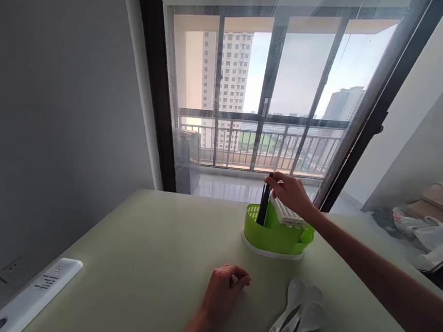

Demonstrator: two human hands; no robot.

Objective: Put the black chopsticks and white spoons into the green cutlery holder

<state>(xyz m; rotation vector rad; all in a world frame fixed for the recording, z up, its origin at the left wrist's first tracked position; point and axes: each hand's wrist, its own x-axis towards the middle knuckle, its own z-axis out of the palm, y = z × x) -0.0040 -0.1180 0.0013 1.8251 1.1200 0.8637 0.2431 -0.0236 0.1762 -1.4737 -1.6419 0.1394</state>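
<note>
The black sticks [263,206], a thin dark bundle, stand nearly upright in the rear left compartment of the green holder [273,237]. The right hand [291,193] is above the holder, its fingertips pinched closed around the sticks' top end. A white ribbed insert [287,213] lies slanted across the holder's right side, just under that hand. The holder sits on a white base [270,253], which rests on the pale green table [140,252].

In front of the holder and a little to its left, the left hand [224,290] rests on the table with its fingers curled loosely under. Whether it holds anything cannot be told. Three white spoons [297,312] lie in front of the holder, slightly to its right, overlapping one another with bowls toward it. Their handle ends carry small dark printed marks, too small to read.

Far to the holder's left, at the table's near corner, lies a white remote control [34,294]. It has rows of grey lettering that cannot be made out.

Behind the holder stands a glass door [267,87] with dark frames. Beyond it are a balcony railing [247,142] and a tall apartment block [233,69]. To the holder's right, on the floor beyond the table, are cardboard boxes [441,200] and plastic bags [414,224]. Nothing blocks the view of the holder except the right hand over its top.
</note>
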